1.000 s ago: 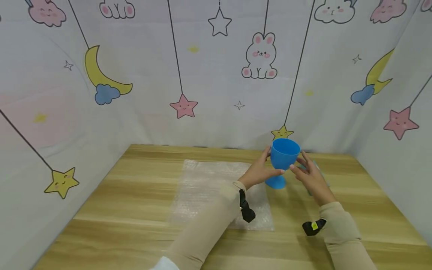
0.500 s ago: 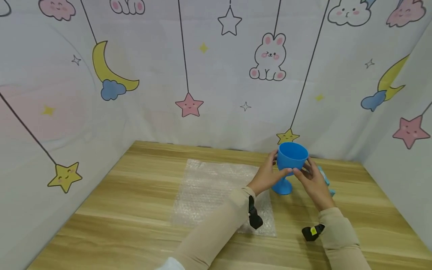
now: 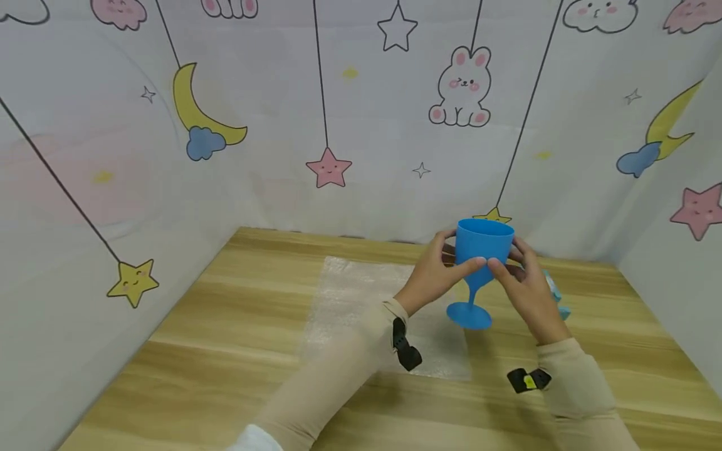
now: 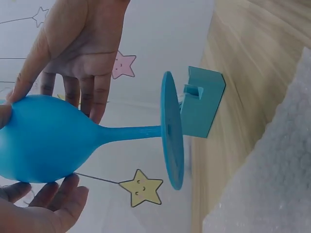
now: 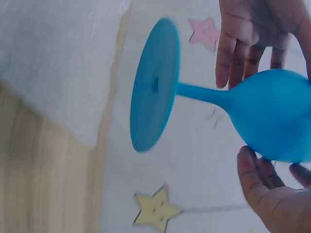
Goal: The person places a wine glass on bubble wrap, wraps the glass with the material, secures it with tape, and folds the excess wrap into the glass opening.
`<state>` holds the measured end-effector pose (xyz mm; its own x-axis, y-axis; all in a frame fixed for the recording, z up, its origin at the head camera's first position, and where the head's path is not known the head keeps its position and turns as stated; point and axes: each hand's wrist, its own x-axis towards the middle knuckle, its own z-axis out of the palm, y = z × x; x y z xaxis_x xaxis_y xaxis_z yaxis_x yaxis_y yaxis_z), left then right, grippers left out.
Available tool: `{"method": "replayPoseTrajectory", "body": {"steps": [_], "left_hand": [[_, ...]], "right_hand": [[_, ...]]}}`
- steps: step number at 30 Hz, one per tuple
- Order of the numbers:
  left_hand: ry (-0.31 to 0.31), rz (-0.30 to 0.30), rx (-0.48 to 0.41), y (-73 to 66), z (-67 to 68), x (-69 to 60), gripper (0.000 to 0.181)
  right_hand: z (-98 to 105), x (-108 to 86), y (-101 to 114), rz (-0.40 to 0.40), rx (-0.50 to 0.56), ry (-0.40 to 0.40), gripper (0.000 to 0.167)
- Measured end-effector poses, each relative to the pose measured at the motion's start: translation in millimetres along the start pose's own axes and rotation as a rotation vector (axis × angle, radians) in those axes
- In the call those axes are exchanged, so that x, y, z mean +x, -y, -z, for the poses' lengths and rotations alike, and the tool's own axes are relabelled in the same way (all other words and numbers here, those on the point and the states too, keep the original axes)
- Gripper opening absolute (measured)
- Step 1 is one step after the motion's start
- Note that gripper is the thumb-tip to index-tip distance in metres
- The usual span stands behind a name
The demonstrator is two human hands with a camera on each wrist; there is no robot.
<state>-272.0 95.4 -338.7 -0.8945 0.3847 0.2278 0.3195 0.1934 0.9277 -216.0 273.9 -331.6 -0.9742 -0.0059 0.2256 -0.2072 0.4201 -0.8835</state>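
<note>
A blue plastic goblet (image 3: 484, 247) is held upright above the table, its round base (image 3: 469, 316) off the surface. My left hand (image 3: 431, 275) grips the left side of the bowl, with its thumb across the front. On the right side my right hand (image 3: 530, 291) holds the bowl too, the two thumb tips close together. In the left wrist view, fingers lie on both sides of the goblet (image 4: 53, 141), and its thin stem is free. The right wrist view shows the same goblet (image 5: 272, 114) between both hands, with its underside facing the camera.
A sheet of bubble wrap (image 3: 361, 294) lies flat on the wooden table (image 3: 242, 300), left of the goblet. Behind the right hand stands a teal block-like object (image 4: 206, 102) with a notch, partly hidden in the head view. A printed cloth backdrop (image 3: 271, 125) encloses the table.
The goblet has risen and stands more upright, showing more of its side and stem. Both hands moved with it, and the right hand has closed in on the bowl. The head view has shifted slightly.
</note>
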Motion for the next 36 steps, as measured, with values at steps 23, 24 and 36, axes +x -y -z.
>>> {"method": "replayPoseTrajectory", "body": {"steps": [23,24,36], "left_hand": [[-0.14,0.354,0.105,52.4,178.1,-80.1,0.083],[-0.14,0.365,0.102,56.3,180.7,-81.1,0.083],[-0.103,0.457,0.144,94.9,197.2,-78.1,0.079]], "right_hand": [[-191.0,44.4,47.3,-0.289,0.245,0.376,0.094],[-196.2,46.0,44.8,-0.306,0.249,0.379,0.093],[-230.2,57.0,24.0,-0.399,0.258,0.407,0.086]]}}
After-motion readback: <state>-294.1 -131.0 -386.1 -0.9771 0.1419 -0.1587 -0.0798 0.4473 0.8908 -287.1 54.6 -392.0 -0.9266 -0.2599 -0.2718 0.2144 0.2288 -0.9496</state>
